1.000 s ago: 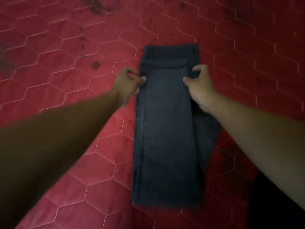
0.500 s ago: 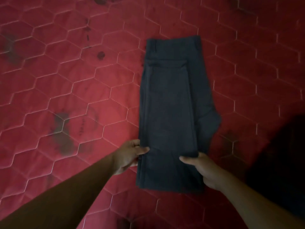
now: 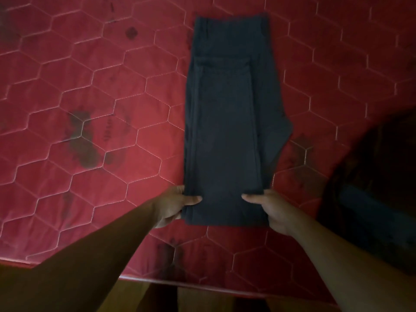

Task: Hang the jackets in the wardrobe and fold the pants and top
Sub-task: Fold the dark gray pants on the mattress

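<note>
Dark navy pants [image 3: 225,118] lie flat on the red quilted mattress [image 3: 101,91], folded lengthwise into a long strip with the waistband at the far end. The near end, by the leg hems, is pinched on both sides. My left hand [image 3: 174,206] grips the left corner, thumb on top of the cloth. My right hand [image 3: 267,208] grips the right corner in the same way. A bulge of fabric sticks out along the strip's right edge.
A pile of dark clothing [image 3: 371,188] lies on the mattress to the right of the pants. The mattress has dark stains [image 3: 85,145] on its left part. Its near edge [image 3: 202,282] runs across the bottom, with my legs below it.
Both hands slid from the waistband end down the pants to the hem end and took hold of its corners. The view has tilted down, showing the mattress's near edge.
</note>
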`<state>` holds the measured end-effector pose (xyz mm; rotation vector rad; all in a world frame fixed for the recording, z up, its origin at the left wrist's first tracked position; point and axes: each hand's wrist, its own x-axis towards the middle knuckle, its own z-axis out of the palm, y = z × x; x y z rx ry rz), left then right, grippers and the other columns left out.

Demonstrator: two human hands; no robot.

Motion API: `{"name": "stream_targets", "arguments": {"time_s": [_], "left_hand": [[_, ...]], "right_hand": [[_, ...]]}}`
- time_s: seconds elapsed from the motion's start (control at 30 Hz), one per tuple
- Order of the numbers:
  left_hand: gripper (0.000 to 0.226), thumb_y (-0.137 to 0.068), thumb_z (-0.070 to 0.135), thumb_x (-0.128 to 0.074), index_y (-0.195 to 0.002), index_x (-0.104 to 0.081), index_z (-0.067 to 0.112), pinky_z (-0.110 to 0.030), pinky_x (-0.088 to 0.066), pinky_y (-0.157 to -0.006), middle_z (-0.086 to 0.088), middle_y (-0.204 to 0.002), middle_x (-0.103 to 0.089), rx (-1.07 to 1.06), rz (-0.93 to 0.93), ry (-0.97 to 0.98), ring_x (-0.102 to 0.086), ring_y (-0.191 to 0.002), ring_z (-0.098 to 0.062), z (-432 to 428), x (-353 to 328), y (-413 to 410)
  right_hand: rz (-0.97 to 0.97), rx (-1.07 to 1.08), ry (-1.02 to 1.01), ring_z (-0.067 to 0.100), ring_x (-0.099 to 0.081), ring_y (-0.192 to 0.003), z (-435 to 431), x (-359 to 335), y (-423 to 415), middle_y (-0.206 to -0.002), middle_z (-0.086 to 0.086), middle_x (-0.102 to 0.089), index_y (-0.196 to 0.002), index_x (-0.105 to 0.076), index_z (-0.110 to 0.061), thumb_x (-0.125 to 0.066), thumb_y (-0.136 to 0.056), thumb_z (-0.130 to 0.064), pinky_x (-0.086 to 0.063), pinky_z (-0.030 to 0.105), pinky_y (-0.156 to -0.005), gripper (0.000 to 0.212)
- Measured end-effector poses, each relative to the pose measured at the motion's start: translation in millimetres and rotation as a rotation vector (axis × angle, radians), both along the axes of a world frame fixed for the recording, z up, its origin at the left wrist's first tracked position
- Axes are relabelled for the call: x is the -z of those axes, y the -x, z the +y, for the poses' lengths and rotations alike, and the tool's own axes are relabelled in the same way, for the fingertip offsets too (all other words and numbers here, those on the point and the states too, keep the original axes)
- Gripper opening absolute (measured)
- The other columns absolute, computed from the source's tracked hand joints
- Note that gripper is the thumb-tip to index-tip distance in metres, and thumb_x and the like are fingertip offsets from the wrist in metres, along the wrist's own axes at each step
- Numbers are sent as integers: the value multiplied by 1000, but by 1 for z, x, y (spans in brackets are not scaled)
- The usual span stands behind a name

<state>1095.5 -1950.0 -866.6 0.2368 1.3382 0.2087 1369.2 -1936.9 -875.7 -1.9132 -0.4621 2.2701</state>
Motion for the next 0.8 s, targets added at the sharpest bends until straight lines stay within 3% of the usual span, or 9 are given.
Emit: {"name": "stream_targets", "arguments": {"time_s": [0.2, 0.3, 0.4, 0.63, 0.73, 0.8], "left_hand": [[33, -90, 17, -74, -122, -67, 13, -46, -48, -103, -14, -122, -71, 39, 17, 58, -68, -110, -28, -52, 4, 3], [26, -97, 17, -65, -122, -66, 10, -47, -54, -100, -7, -115, -75, 42, 12, 59, -71, -108, -25, -46, -4, 1], [22, -100, 22, -61, -120, -67, 15, -38, -58, -88, 1, -110, -77, 52, 43, -27, -73, -101, -16, -17, -11, -2], [19, -101, 21, -59, -115, -68, 11, -31, -59, -76, -4, -108, -77, -25, 150, -222, -75, -91, -15, 77, -5, -1], [21, -103, 18, -57, -119, -67, 11, -36, -62, -81, -7, -109, -76, -72, 133, -243, -75, -93, -20, 95, -2, -4], [19, -103, 17, -54, -118, -67, 18, -46, -60, -87, -5, -109, -77, -85, 148, -265, -74, -97, -23, 104, -1, -7]], "right_hand": [[-57, 15, 35, 24, -73, -107, -51, -4, 5, -109, 4, -78, -117, -73, -8, -79, -85, -19, -50, 49, -107, 35], [-70, 34, 38, 24, -73, -106, -52, -6, 7, -107, 2, -78, -113, -74, -11, -81, -83, -28, -50, 50, -106, 35], [-37, 41, 49, 24, -72, -107, -23, -7, 12, -111, 4, -77, -117, -72, -11, -80, -85, -38, -51, 45, -103, 42], [-12, 68, -157, 27, -72, -108, 79, -1, 26, -116, 10, -75, -122, -70, -7, -67, -98, -26, -55, 45, -99, 31], [-49, 61, -191, 25, -72, -107, 104, -2, 33, -114, 6, -76, -121, -71, -11, -64, -100, -28, -57, 42, -95, 28], [-70, 57, -211, 23, -71, -107, 115, -6, 37, -115, 5, -76, -123, -70, -14, -61, -102, -29, -57, 41, -95, 27]]}}
